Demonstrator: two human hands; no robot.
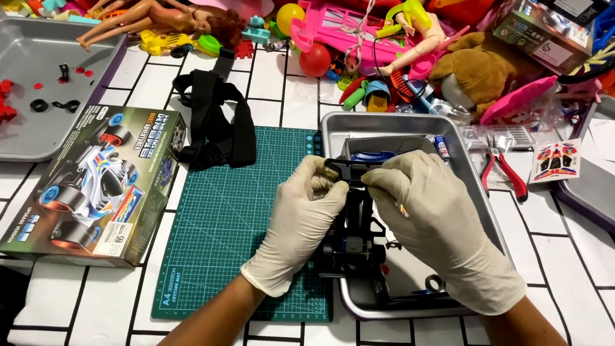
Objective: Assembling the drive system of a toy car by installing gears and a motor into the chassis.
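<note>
Both my hands wear pale latex gloves. My left hand (302, 221) and my right hand (440, 225) together pinch the top end of a black toy car chassis (353, 233), which stands nearly upright over the near part of a grey metal tray (483, 203). The chassis shows small blue parts and an axle low down. Beneath it in the tray lie black wheels and other loose kit parts, partly hidden by my right hand. A blue part (372, 155) and a small tube (441, 147) lie at the tray's far end.
A green cutting mat (226, 210) lies left of the tray, with a black strap (215, 124) at its far edge. The toy car kit box (99, 181) is further left. Red-handled pliers (504, 172), a sticker sheet (555, 161), two more trays and a heap of toys surround.
</note>
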